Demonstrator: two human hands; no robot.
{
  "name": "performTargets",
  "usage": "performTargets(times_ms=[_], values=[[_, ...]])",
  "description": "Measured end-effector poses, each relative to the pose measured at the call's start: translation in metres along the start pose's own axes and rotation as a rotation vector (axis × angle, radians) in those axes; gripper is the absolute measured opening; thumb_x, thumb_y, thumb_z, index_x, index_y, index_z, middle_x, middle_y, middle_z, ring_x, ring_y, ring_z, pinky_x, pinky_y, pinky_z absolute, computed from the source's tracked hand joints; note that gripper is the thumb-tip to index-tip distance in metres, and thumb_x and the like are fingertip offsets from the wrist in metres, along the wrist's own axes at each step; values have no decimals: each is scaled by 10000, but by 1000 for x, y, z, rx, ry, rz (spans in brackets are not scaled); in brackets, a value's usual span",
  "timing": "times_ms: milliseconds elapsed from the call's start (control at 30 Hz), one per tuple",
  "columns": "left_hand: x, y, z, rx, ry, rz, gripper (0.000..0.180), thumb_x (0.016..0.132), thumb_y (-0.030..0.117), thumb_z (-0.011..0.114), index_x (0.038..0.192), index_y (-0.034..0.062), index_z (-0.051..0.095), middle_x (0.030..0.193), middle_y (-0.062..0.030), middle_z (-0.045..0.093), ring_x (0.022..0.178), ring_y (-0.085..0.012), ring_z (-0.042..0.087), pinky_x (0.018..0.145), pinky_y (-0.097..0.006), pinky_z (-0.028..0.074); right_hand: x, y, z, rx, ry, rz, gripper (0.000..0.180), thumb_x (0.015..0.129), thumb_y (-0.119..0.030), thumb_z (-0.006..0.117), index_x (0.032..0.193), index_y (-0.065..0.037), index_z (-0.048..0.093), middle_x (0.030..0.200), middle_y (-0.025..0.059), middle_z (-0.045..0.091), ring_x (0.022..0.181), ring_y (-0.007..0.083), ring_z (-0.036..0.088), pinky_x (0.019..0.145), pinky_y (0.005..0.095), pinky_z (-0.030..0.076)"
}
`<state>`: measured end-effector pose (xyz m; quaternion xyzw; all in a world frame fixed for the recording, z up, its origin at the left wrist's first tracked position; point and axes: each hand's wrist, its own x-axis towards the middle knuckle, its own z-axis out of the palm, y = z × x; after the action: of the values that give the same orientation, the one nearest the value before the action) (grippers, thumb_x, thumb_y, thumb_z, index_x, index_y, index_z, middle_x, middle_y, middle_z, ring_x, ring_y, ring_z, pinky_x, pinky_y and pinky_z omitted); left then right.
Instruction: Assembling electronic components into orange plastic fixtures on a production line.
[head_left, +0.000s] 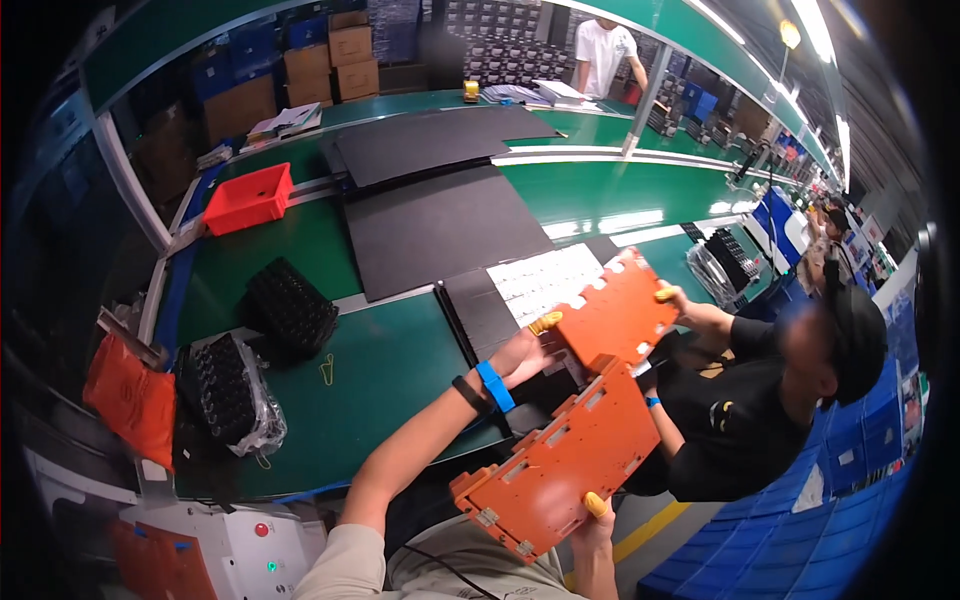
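Right hand (594,540) holds the lower orange panel (570,465), thumb on its face; left hand (522,360) touches the upper orange panel (620,315), but its grip I cannot tell; both panels are flat, stiff, slightly shiny, with notched edges, beside the smooth green tabletop (395,400); co-worker's hand (682,302) is at the upper one's right edge; farther lie matt black sheets (440,230).
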<state>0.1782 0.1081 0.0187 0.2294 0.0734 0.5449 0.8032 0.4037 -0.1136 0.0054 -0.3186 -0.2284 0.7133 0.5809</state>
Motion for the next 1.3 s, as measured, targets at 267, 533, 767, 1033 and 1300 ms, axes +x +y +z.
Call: performTargets(times_ms=[267,533,767,1033,1300], values=[[-217,74,61,735,199,231,686,964,476,539,1418,-32,460,1426,-165,524,1297,-246,535,1110,-401,390,97,-25,39,4,-320,-37,590,909,-205,626,1436,-44,414,1321,142,593,1157,286,622,868,388,580],[-287,-23,78,585,614,1260,1059,796,237,830,1572,51,134,1530,-81,373,1386,-228,396,1152,-410,317,74,81,242,47,-578,419,447,962,-173,590,1363,6,501,1330,114,597,1242,231,563,1083,412,420],[-288,13,79,414,1478,1485,314,977,172,612,1219,-28,635,1200,-94,666,1067,-170,629,933,-312,476,8,162,284,115,-707,818,386,955,-210,635,1269,-4,545,1230,115,622,1105,241,613,962,400,496],[-323,25,72,-42,1008,1702,278,930,188,649,1193,106,608,1134,-13,630,1035,-155,591,888,-346,470,3,187,269,-246,-866,437,258,935,-189,678,1074,1,573,1001,42,619,892,101,593,752,219,476],[-388,20,125,-92,896,1618,278,938,165,623,1196,63,616,1141,-30,675,1047,-159,646,903,-318,514,62,202,213,-1020,-1583,-172,670,806,-148,827,1361,-2,481,1372,134,517,1257,248,495,1044,420,412]])
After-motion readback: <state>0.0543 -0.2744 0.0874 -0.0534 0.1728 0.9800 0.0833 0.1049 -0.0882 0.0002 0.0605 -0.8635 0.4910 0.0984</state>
